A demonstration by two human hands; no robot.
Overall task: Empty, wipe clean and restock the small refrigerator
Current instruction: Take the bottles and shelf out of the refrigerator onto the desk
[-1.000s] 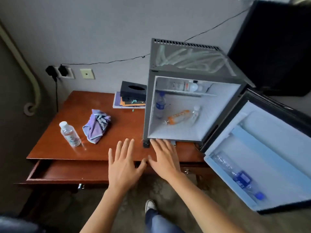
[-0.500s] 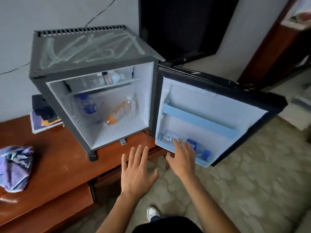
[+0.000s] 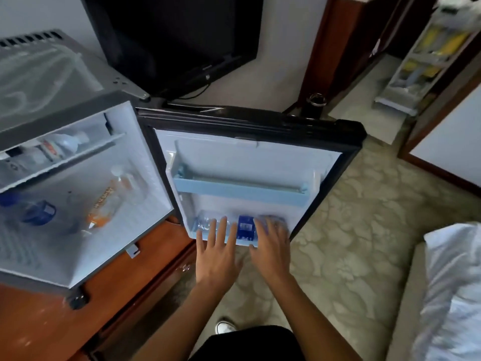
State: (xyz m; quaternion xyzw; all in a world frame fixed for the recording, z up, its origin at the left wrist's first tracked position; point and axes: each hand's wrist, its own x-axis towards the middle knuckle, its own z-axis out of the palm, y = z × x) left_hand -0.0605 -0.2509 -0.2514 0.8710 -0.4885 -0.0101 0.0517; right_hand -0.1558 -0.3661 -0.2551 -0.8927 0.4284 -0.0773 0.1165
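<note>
The small grey refrigerator (image 3: 65, 110) stands on a wooden desk with its door (image 3: 247, 157) swung wide open. In the door's bottom rack lies a clear water bottle with a blue label (image 3: 244, 226). My left hand (image 3: 217, 252) reaches over the rack's front edge with straight fingers on the bottle's clear end. My right hand (image 3: 272, 243) lies over the bottle's capped end, fingers slightly bent. Inside the fridge an orange-label bottle (image 3: 104, 204) and a blue-label bottle (image 3: 33, 209) lie on the floor, and another bottle (image 3: 57, 145) lies on the upper shelf.
The wooden desk (image 3: 46, 321) runs under the fridge at the lower left. A black television (image 3: 177, 35) leans behind the door. White bedding (image 3: 453, 290) sits at the right. Patterned carpet (image 3: 351, 243) covers the floor, and my shoe (image 3: 225, 327) shows below.
My view has swung right, from the desk to the open door. Both hands have moved from the desk's front edge to the bottle in the door's bottom rack.
</note>
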